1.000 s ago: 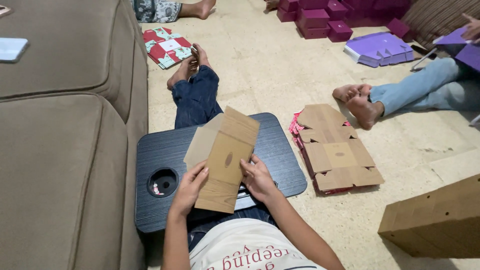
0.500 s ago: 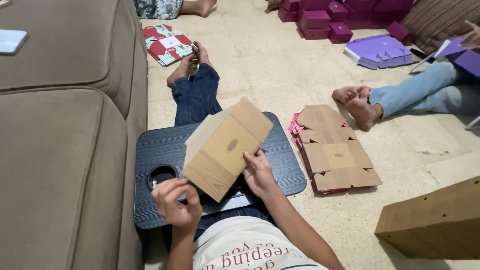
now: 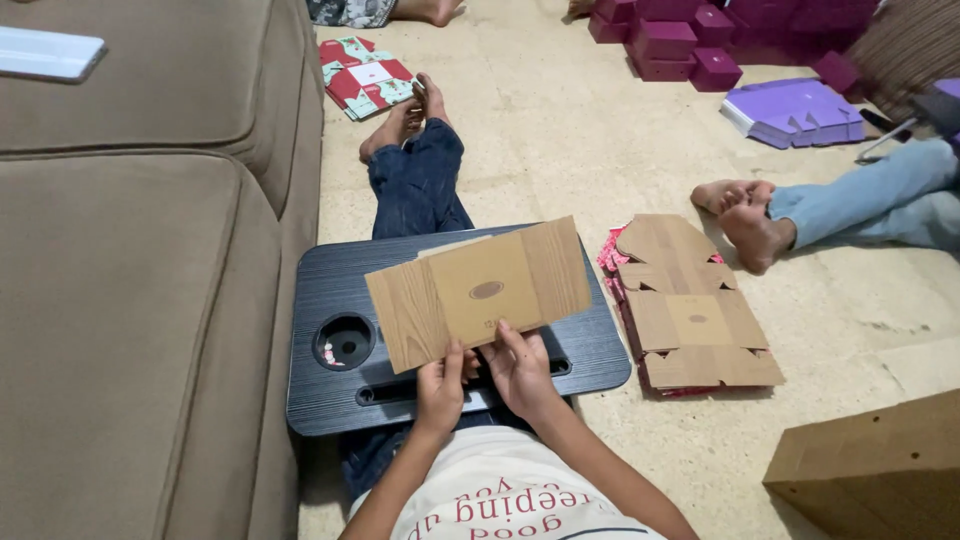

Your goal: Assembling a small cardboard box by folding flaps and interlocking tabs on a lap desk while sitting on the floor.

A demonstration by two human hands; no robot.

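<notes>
Cardboard box blank (image 3: 480, 292) was held flat over the black lap tray (image 3: 330, 400), left hand (image 3: 440, 388) and right hand (image 3: 517, 366) both pinching its near edge, probably so the creases faced up. Further out, a stack of flat blanks (image 3: 690, 320) sat on the floor within reach, with purple boxes (image 3: 680, 40) way back.

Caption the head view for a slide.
Both hands, left hand and right hand, hold a flat wood-print cardboard blank over a black lap tray.

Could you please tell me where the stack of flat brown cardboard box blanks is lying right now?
In the head view, the stack of flat brown blanks lies on the floor, just right of the dark lap tray and near another person's bare feet.
</notes>
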